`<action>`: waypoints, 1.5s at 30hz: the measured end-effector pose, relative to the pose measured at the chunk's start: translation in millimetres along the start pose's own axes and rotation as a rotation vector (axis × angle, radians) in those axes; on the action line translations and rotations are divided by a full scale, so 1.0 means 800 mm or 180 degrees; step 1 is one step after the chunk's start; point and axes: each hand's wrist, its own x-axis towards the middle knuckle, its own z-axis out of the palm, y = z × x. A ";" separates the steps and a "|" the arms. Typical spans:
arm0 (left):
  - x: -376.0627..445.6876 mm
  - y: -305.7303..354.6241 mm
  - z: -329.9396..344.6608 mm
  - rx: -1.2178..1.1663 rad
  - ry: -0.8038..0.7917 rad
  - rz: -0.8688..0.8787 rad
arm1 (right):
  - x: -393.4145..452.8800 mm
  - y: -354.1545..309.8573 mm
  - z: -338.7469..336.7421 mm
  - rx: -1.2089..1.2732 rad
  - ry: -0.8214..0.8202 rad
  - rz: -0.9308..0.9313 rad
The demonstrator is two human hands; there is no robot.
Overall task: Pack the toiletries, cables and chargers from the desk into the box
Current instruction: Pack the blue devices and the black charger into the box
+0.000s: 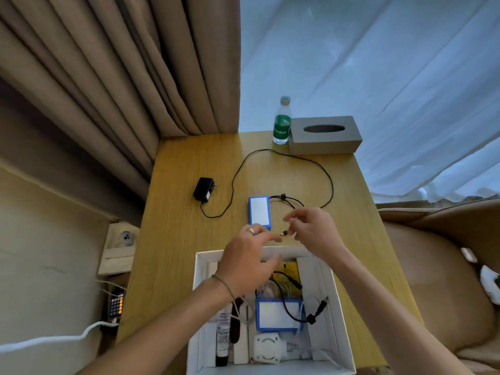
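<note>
So the right hand [311, 228] was over the desk [176, 239], just past the far edge of the white box [324, 280], pinching the metal plug [283, 233] at the end of the thin black cable [284, 155] between thumb and fingertips, other fingers loosely curled. The left hand [249, 255] was right beside it, above the box's far rim, fingers spread out and relaxed, not gripping anything as far as I could see, though it was a bit blurred. Ring on one finger, thin bracelet on the wrist.

The cable ran in a big loop across the desk back to the black charger [203, 189], which lay on the wood well left of the hands. A blue battery pack [259, 211] sat on the desk between the charger and the right hand, with its own short lead curled next to it.

Inside the box: another blue pack [276, 315], a white adapter [267, 347], a dark tube [222, 339] along the left side, and some black and white cables tangled on top.

At the back of the desk stood a water bottle [282, 123], touching or nearly touching a grey tissue box [324, 136].
</note>
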 end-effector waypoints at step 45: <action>0.163 -0.035 0.021 -0.0500 0.0519 -0.1513 | 0.087 0.022 -0.046 -0.0317 0.0723 -0.0929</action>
